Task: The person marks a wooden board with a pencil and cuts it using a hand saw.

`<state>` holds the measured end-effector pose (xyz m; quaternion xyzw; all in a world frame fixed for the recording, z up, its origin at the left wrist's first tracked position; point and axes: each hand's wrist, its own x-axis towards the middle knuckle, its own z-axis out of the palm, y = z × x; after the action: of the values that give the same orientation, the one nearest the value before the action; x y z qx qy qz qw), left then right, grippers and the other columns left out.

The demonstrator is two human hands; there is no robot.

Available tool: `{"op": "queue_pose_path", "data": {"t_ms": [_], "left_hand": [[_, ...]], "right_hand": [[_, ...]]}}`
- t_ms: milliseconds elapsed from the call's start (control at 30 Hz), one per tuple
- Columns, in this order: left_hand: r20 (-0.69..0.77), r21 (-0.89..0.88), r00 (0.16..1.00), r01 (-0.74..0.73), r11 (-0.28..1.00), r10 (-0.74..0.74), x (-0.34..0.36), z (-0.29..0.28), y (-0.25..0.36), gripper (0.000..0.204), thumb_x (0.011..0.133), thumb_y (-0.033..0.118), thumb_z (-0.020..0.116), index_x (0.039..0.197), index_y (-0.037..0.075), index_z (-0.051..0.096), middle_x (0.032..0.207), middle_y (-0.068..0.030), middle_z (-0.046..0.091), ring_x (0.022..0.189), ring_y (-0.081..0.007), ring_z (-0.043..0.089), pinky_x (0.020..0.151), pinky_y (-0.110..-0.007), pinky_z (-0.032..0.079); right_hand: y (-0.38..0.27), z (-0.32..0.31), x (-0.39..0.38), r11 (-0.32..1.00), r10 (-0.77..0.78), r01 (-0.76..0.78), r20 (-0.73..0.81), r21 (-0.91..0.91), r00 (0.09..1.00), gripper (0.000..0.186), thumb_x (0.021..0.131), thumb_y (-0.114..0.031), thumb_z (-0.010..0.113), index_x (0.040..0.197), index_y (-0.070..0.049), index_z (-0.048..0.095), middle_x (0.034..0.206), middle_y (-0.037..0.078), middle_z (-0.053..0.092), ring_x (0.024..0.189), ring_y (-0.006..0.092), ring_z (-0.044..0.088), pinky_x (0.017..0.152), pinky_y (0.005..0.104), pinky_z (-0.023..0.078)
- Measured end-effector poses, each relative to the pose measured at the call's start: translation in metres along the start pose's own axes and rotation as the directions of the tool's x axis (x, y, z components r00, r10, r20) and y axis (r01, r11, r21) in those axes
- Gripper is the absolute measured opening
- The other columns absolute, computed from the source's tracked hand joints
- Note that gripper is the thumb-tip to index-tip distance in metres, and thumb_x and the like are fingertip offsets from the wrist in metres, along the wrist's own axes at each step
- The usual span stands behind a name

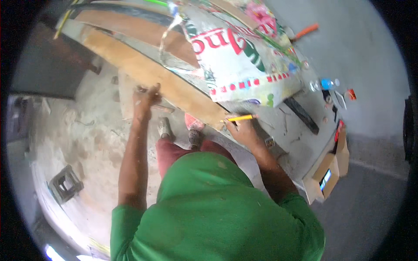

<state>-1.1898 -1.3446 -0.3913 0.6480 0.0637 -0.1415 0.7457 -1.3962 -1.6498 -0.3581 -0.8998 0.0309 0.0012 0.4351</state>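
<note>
A long, light-brown wooden board (167, 82) runs slantwise across the worktop from the far left towards my right hand. My right hand (244, 132) is closed on a yellow pencil (242, 118), at the board's right end. The pencil lies nearly level, its left end over the board's tip. By the board's near edge is my left hand (147, 99), its thumb up against the edge. The left fingers look partly curled but are blurred, so their grip is unclear.
A printed white sack (244, 65) lies beyond the board, with a darker brown board (130, 30) to its left. To the right are a dark strip (301, 115), a plastic bottle (324, 84) and an open cardboard box (324, 174). A grey block (65, 185) sits on the floor at left.
</note>
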Motion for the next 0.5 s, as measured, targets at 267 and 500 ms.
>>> {"op": "queue_pose_path", "data": {"t_ms": [267,500], "left_hand": [[-0.132,-0.126,0.989,0.057,0.990,-0.074,-0.008,0.022,-0.017,0.042,0.082,0.026,0.082,0.094,0.006,0.048,0.077,-0.0053,0.059,0.057,-0.0183,0.060,0.053,-0.031,0.055],[-0.086,-0.016,0.996,0.000,1.000,-0.001,-0.002,0.003,-0.026,0.045,0.080,0.036,0.081,0.097,0.000,0.061,0.081,-0.0095,0.065,0.068,-0.0189,0.066,0.060,-0.033,0.058]], "right_hand": [[0.011,-0.003,-0.020,1.000,0.013,-0.014,-0.021,-0.014,1.000,0.018,0.094,-0.014,0.062,0.105,0.000,0.068,0.097,0.018,0.071,0.094,0.0330,0.069,0.084,0.0414,0.052],[0.002,-0.013,-0.003,0.992,0.047,-0.042,0.038,-0.123,0.998,0.023,0.096,-0.018,0.062,0.108,0.001,0.067,0.099,0.017,0.072,0.091,0.0305,0.069,0.081,0.0398,0.052]]}}
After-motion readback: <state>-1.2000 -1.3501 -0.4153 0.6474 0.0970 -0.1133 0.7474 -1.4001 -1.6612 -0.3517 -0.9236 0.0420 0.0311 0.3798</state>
